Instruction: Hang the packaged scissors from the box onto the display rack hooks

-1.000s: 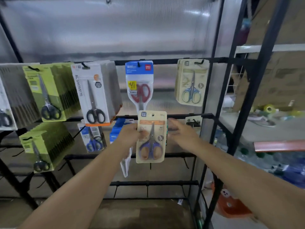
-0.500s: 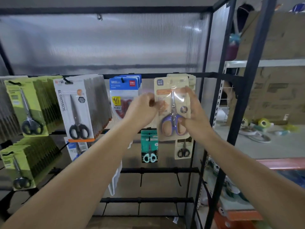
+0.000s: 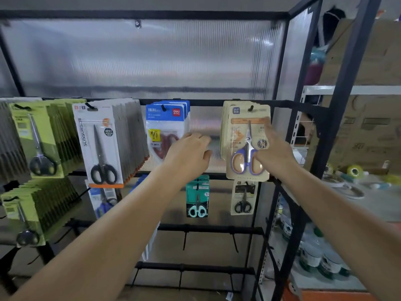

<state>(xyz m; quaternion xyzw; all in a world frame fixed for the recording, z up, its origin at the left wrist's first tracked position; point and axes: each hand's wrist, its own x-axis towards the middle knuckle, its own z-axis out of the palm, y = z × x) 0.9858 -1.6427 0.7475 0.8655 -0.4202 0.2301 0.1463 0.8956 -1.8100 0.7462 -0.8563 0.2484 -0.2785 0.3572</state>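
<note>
A beige card pack of blue-handled scissors (image 3: 243, 135) hangs on a hook (image 3: 251, 108) at the right end of the rack's top bar (image 3: 206, 102), in front of other beige packs. My right hand (image 3: 272, 151) touches the pack's front right side with its fingers stretched upward. My left hand (image 3: 191, 154) floats left of the pack, apart from it, fingers loosely curled and holding nothing. The box is out of view.
Green packs (image 3: 36, 140), white and grey packs (image 3: 97, 144) and blue packs (image 3: 166, 122) hang further left. Teal (image 3: 197, 197) and small beige packs (image 3: 244, 197) hang on the lower bar. A black frame post (image 3: 338, 118) stands right, with shelves of tape rolls beyond.
The beige pack went from both hands onto the top right hook. My left hand let go and drew back to the left; my right hand slid to the pack's front.
</note>
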